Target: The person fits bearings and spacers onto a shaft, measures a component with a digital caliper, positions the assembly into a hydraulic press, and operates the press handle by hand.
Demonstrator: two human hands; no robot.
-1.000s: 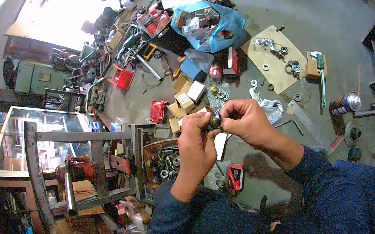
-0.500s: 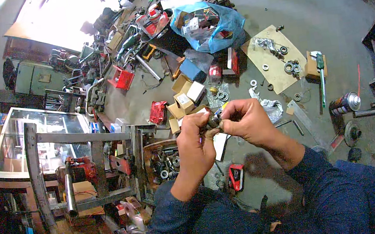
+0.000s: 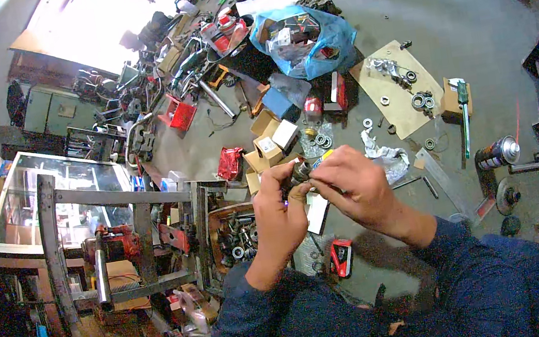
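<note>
In front of me, above the floor, I hold a small dark metal part (image 3: pixel 300 172), round and stepped in shape; its exact kind is too small to tell. My left hand (image 3: pixel 279 207) grips it between thumb and fingers. My right hand (image 3: pixel 354 183) is closed beside it, thumb and fingertips pinched at the part's right side. Whether a second small piece sits in the right fingertips is hidden. Just beyond the hands lie open cardboard boxes (image 3: pixel 266 142) and bearing rings (image 3: pixel 323 141) on clear plastic. Below them is a red and black box (image 3: pixel 341 257).
A tan sheet (image 3: pixel 395 118) with bearings lies at right, near a caliper (image 3: pixel 462 100) on a cardboard box and a spray can (image 3: pixel 498 153). A blue plastic bag (image 3: pixel 319 58) stands farther off. A metal frame (image 3: pixel 53 247) and a parts tray (image 3: pixel 221 216) are at left.
My right hand has turned, its fingers dropping lower over the part's right side. More of the metal part now shows in my left hand. The view has shifted slightly.
</note>
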